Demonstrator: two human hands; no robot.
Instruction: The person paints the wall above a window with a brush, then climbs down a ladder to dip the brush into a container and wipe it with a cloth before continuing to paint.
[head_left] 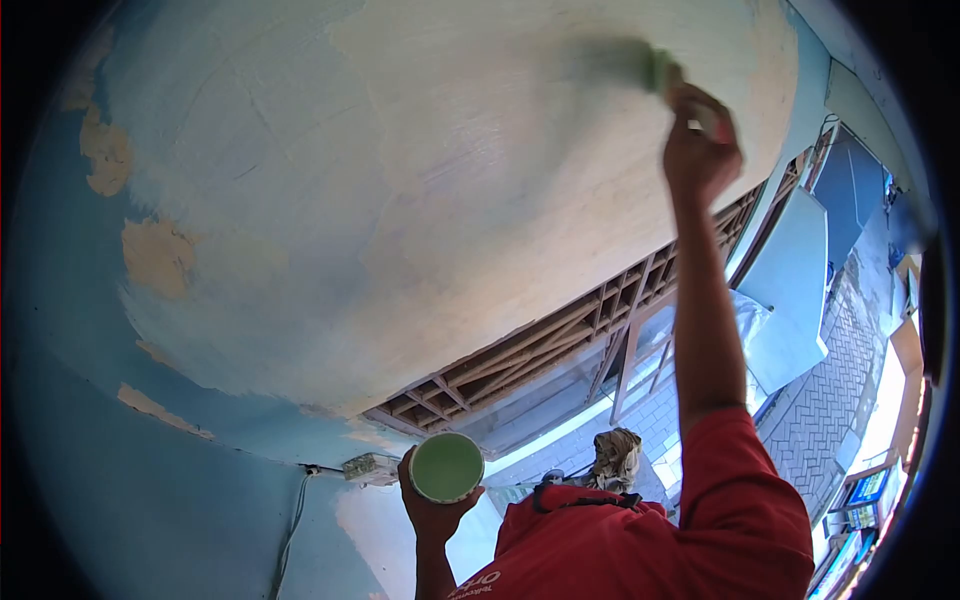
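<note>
A pale, patchy wall [420,170] spreads widest, filling the view to the left of the right hand's grip and giving it a broad sweep to move across on that side. To the right of that grip, the pale coat runs a short way to its curved edge, beside a band of blue. Its ragged left edge, with bare tan patches [158,258], lies well away from the grip, above and to the left of the left hand. Below the right hand, a wooden lattice [530,345] borders the wall's lower edge; the light-blue door panel [785,300] stands lower and to the right, beside brick-patterned paving [825,350]. The red sleeve [745,490] lies directly under the raised forearm. Low and well apart from the raised grip, a round tub [447,443], pale green inside, sits mouth-up in the left hand [432,512], fingers curled around its side. The right hand [703,150] is clenched on a green brush [657,72], its blurred head pointing left; whether it touches the wall, I cannot tell.
</note>
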